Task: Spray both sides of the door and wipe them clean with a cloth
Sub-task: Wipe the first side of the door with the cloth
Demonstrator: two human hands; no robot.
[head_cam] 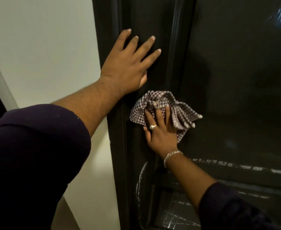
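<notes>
Cloth [163,105], soft and bunched, sits at five o'clock from my flat, spread left hand [129,63]; my right hand [161,128] presses it to the stiff, slick door [236,80], fingers straight.

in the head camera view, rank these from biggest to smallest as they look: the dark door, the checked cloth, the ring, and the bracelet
1. Dark glossy door
2. Crumpled brown-and-white checked cloth
3. Silver chain bracelet
4. Silver ring

All lie near the door's surface, so the order looks reliable.
</notes>
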